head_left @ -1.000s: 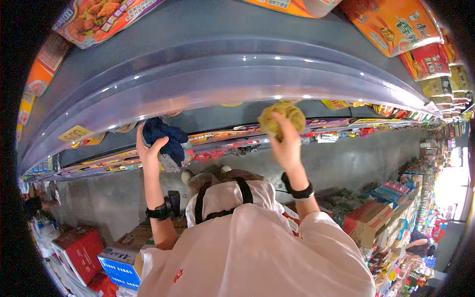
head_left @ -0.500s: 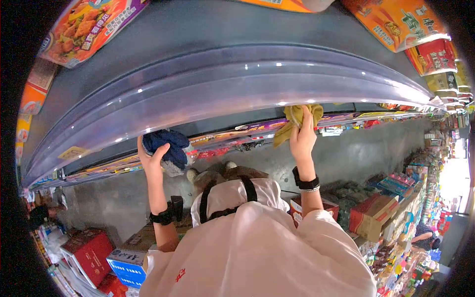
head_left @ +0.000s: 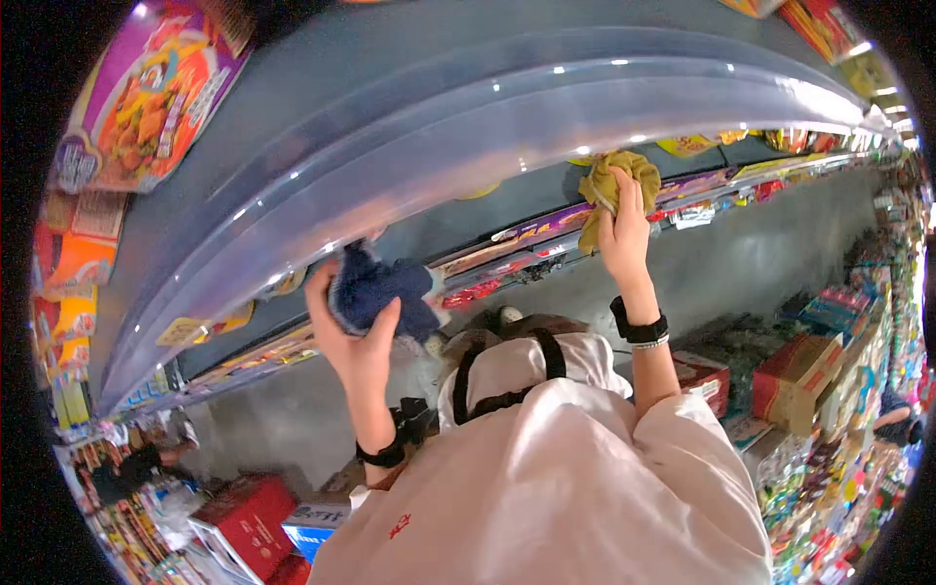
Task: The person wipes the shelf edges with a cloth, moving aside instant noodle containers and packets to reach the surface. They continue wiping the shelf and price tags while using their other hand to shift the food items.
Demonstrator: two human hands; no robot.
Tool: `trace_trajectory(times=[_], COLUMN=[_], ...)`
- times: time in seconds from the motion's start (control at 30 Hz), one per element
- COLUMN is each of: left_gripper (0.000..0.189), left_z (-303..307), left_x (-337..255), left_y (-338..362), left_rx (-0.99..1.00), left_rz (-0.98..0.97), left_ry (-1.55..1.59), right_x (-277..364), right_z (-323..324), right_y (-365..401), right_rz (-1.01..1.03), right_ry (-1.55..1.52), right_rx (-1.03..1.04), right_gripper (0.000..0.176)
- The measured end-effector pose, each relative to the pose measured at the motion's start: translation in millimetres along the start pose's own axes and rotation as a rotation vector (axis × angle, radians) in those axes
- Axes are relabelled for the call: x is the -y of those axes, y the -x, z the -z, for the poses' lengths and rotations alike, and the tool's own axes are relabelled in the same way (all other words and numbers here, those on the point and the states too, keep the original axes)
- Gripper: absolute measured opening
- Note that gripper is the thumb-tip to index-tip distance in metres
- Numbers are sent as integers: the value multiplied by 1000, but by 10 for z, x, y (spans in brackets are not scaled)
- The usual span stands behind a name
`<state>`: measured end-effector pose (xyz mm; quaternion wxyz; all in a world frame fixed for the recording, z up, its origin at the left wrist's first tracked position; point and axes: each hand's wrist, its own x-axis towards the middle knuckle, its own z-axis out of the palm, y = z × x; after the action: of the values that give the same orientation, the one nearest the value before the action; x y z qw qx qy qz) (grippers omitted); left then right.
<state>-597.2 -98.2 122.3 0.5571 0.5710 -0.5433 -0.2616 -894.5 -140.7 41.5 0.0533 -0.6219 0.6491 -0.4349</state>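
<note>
My left hand [head_left: 359,346] is closed around a dark navy cloth [head_left: 395,297] with a paler grey edge, its thumb lying over the near side. That cloth is against the underside of a long clear plastic strip [head_left: 439,146] along the shelf edge. Further right, my right hand [head_left: 629,229] grips a crumpled olive-yellow cloth [head_left: 619,180] at the shelf edge, just below the same strip. One end of this cloth hangs down beside the wrist. The fingertips of my left hand are partly hidden and a little blurred.
A noodle packet [head_left: 161,102] stands on the grey shelf [head_left: 390,58] at the left. Behind me are a red box [head_left: 244,522], an open cardboard carton [head_left: 795,380] and crowded goods [head_left: 829,497]. A person [head_left: 897,414] is at the far right.
The view has tilted, shifting the shelf and both hands rightward in the picture. My left hand appears larger, with its navy cloth more spread. Both hands still hold their cloths.
</note>
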Motion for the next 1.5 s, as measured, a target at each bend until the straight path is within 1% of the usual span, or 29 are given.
trace_trajectory(times=[0.03, 0.1, 0.17, 0.2, 0.23, 0.3, 0.33, 0.4, 0.43, 0.5, 0.53, 0.57, 0.63, 0.67, 0.77, 0.8, 0.87, 0.97, 1.0, 1.1, 1.13, 1.23, 1.3, 1.4, 1.43, 1.5], left_gripper=[49, 43, 42, 47, 48, 51, 51, 60, 60, 63, 61, 61, 58, 54, 48, 48, 44, 41, 39, 39, 39, 41, 40, 37, 37, 37], left_z=[-86, -276, -509, -626, -748, -988, -1084, -1255, -1348, -1507, -1574, -1638, -1708, -1718, -1699, -1683, -1626, -1550, -1514, -1339, -1256, -1086, -997, -819, -736, -581], left_x=[-10, -128, -224, -258, -243, -247, -265, -310, -309, -239, -191, -139, -78, -57, -1, 3, 15, 73, 18, 18, 39, 77, 96, 195, 189, 299], left_y=[-50, -195, -224, -246, -285, -363, -359, -327, -314, -263, -258, -271, -299, -320, -377, -403, -404, -431, -427, -389, -386, -369, -360, -409, -427, -453], left_rx=[26, 216, 332, 374, 457, 550, 566, 705, 718, 733, 682, 689, 688, 707, 714, 717, 731, 736, 737, 698, 718, 701, 661, 605, 591, 571], left_rz=[-69, -423, -515, -616, -611, -657, -667, -572, -583, -707, -716, -726, -525, -482, -443, -458, -346, -380, -347, -367, -299, -264, -285, -209, -212, -178], left_ry=[-88, -280, -377, -463, -450, -468, -470, -495, -496, -520, -530, -536, -475, -527, -502, -508, -473, -453, -465, -502, -547, -506, -460, -353, -452, -431], right_x=[-2, 2, -3, -7, -6, 1, -7, 22, 21, 6, 8, 11, 17, 17, 1, 2, 9, -3, 5, 14, 8, -21, -27, -22, -14, -12], right_z=[13, 20, 21, 24, 27, 35, 28, 15, 17, 23, 24, 18, 30, 27, 9, 12, 43, 48, 53, 62, 46, 38, 40, 46, 50, 56], right_y=[-4, -1, 6, 9, 13, 7, 9, 19, 25, 64, 54, 34, 28, 41, 44, 31, 50, 54, 45, 47, 61, 68, 59, 66, 66, 59], right_rz=[12, -20, -20, -36, -48, -39, -25, -56, -76, -75, -69, -62, -55, -32, -48, -51, -47, -25, -29, -85, -71, -54, -44, -45, -57, -72], right_ry=[-4, -18, -34, -34, -34, -55, -52, -46, -39, -48, -37, -27, -44, -54, -28, -33, -45, -63, -67, -69, -78, -84, -84, -92, -94, -96], right_rx=[11, 7, 9, 11, -4, -2, -24, -28, -20, -51, -44, -40, -46, -42, -45, -59, -47, -51, -66, -32, -43, -60, -63, -48, -41, -36], right_gripper=[47, 46, 46, 46, 46, 46, 46, 46, 46, 47, 47, 47, 47, 47, 48, 48, 46, 45, 45, 44, 44, 44, 44, 43, 43, 43])
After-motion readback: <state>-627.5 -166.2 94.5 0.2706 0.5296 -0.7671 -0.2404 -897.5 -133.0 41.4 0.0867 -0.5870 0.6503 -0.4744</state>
